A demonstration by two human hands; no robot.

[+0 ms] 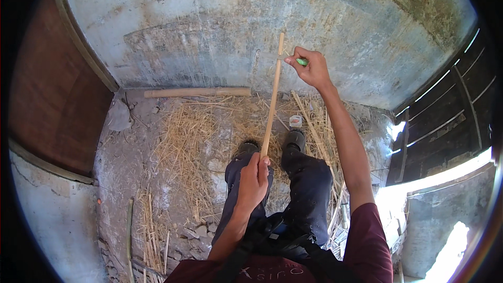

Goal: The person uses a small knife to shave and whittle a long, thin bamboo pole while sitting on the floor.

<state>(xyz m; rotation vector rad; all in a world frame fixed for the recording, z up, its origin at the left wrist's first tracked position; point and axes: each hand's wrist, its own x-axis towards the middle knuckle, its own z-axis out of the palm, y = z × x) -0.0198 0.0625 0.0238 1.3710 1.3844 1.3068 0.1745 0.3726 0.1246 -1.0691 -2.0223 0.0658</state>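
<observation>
A long pale bamboo strip slants upward and away in front of me. My left hand is closed around its near end, above my thigh. Farther off, my right hand grips a knife with a green handle. The knife's blade lies across the strip near its far end, pointing left, and is faint against the wall. A thin curl or shaving shows beside the strip just above the blade.
Shavings litter the floor around my feet. A thick bamboo pole lies along the stained wall. Split strips lie at right and lower left. A brown door stands left, a dark slatted panel right. A small packet sits by my shoe.
</observation>
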